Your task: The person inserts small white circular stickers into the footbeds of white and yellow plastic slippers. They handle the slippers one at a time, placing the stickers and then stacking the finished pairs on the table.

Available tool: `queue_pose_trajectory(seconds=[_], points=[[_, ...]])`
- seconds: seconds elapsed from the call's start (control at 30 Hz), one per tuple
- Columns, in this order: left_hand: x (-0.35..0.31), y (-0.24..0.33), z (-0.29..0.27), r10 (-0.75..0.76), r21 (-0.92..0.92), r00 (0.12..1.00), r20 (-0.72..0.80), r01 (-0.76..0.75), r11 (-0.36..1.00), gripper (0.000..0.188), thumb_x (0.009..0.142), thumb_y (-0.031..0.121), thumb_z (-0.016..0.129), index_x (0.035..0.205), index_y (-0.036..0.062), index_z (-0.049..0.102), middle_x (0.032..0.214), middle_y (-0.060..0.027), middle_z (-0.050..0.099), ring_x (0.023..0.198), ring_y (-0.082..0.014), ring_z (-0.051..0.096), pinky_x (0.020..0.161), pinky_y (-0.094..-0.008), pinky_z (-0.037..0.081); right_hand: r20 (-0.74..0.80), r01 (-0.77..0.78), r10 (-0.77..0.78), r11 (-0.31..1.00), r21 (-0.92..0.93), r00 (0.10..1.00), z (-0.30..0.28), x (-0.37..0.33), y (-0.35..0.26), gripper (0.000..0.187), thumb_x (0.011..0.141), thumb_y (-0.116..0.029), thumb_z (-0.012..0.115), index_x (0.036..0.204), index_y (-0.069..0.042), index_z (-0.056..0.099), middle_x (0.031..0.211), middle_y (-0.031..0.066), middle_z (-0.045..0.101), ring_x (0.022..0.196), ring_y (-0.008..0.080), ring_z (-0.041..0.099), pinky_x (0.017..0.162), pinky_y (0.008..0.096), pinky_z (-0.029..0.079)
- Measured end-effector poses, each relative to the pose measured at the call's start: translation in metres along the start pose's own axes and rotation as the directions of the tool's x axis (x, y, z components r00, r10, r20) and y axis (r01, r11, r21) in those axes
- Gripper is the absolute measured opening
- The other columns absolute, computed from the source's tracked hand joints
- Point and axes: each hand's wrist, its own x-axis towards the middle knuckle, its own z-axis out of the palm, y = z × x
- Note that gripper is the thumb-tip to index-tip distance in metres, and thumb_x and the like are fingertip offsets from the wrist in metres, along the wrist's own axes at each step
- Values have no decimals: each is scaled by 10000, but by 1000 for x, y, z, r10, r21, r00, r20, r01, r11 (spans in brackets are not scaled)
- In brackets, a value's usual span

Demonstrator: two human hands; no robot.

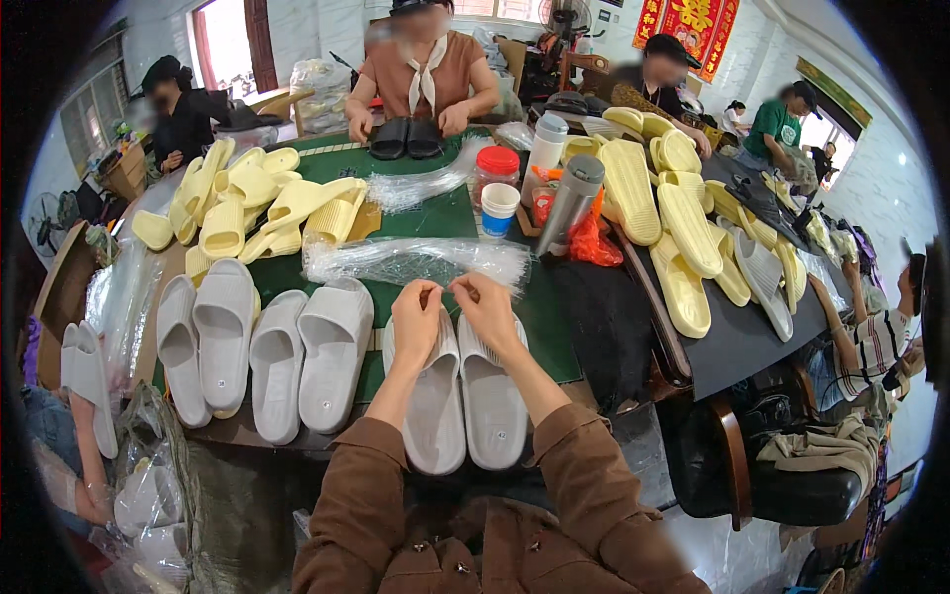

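Above a pair of grey slide sandals [433, 421] at the table's near edge, my left hand [417, 319] and my right hand [486, 309] come close together. The fingers of both are pinched, and whatever lies between the tips is too small to make out. The sandals stand side by side with their toe ends away from me, partly hidden under my hands and wrists. Just beyond my fingertips lies a bundle of thin clear plastic strands [396, 259]. More grey slides [332, 346] are lined up to the left of my left hand.
Yellow slides [237, 198] are heaped at the far left, with more yellow slides [683, 223] on the right-hand table. A paper cup [499, 210], a red-lidded jar [497, 164] and a grey tumbler [572, 203] stand beyond my right hand. Across the table, a person [421, 74] handles black slides [406, 137].
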Motion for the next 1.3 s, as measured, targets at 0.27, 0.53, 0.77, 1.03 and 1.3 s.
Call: queue_pose_trajectory(seconds=[0.27, 0.53, 0.77, 1.03, 1.3], points=[[-1, 6, -1, -12, 36, 1000, 3, 12, 999, 58, 855, 24, 606, 886, -25, 614, 781, -108, 632, 675, -178, 600, 643, -307, 480, 18, 39, -39, 999, -11, 999, 2, -2, -7, 142, 831, -86, 659, 928, 15, 685, 805, 126, 674, 668, 168, 619, 629, 293, 489], [-3, 10, -1, 35, 64, 998, 57, -38, 997, 46, 842, 15, 603, 860, -25, 614, 778, -125, 613, 671, -213, 595, 627, -328, 467, 39, 27, -27, 1000, -5, 999, 3, -2, 1, 115, 821, -61, 653, 907, 9, 688, 823, 162, 671, 716, 264, 661, 648, 339, 516], [-5, 1, -2, 112, 114, 993, 34, -115, 987, 60, 844, 7, 592, 882, -20, 630, 816, -138, 621, 686, -254, 603, 647, -346, 476, 18, 95, -95, 996, 4, 995, 6, -2, 2, 138, 824, -45, 648, 947, 7, 683, 846, 160, 675, 724, 269, 664, 653, 343, 521], [-4, 8, 2, -18, 25, 996, 85, 16, 1000, 231, 840, -33, 602, 1069, -7, 574, 811, -115, 672, 691, -177, 639, 637, -304, 503, 55, -101, 92, 976, 192, 994, 6, -1, 8, 174, 843, -18, 632, 1010, 25, 612, 850, 166, 682, 764, 232, 691, 681, 327, 555], [-6, 8, -2, -16, 43, 997, 70, 13, 999, 256, 850, -28, 599, 1097, 1, 537, 826, -112, 676, 710, -171, 643, 640, -300, 502, 113, -148, 133, 979, 143, 985, 5, 0, -4, 117, 842, -15, 636, 949, 31, 624, 904, 147, 670, 706, 218, 677, 614, 324, 536]])
